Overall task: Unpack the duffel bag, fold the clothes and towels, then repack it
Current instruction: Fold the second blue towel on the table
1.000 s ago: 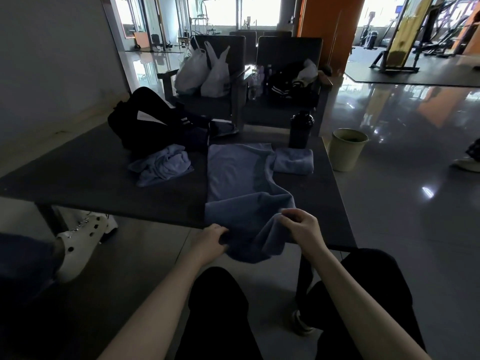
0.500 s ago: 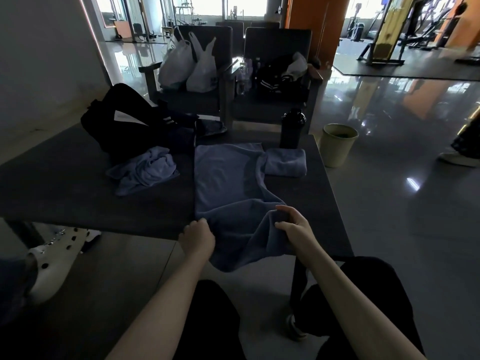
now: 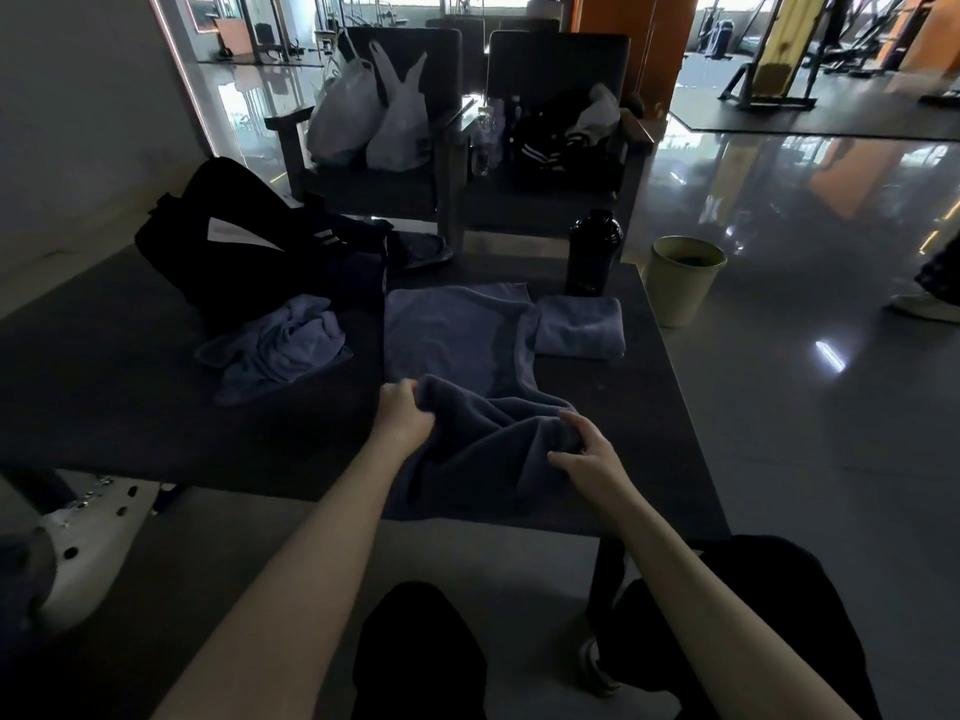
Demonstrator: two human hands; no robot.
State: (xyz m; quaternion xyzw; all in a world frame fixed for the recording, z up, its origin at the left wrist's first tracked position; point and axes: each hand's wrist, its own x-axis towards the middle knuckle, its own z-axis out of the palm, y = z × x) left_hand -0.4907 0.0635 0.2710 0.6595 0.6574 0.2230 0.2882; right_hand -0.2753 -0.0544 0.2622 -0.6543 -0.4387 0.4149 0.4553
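Three towels are counted: crumpled towel [image 3: 275, 350], spread towel [image 3: 447, 335], folded towel [image 3: 579, 327]. One duffel bag [image 3: 234, 241], one bottle [image 3: 594, 252], one bin [image 3: 680, 280], two chairs [image 3: 410, 49] [image 3: 558, 59] and two plastic bags [image 3: 345, 111] [image 3: 402, 122] are seen.

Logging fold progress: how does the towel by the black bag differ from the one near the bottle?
The crumpled towel is a loose heap; the folded towel is a neat rectangle. The crumpled towel sprawls wider than the compact folded towel. It lies left of the spread towel, the folded towel right. Both are blue-grey, on the table.
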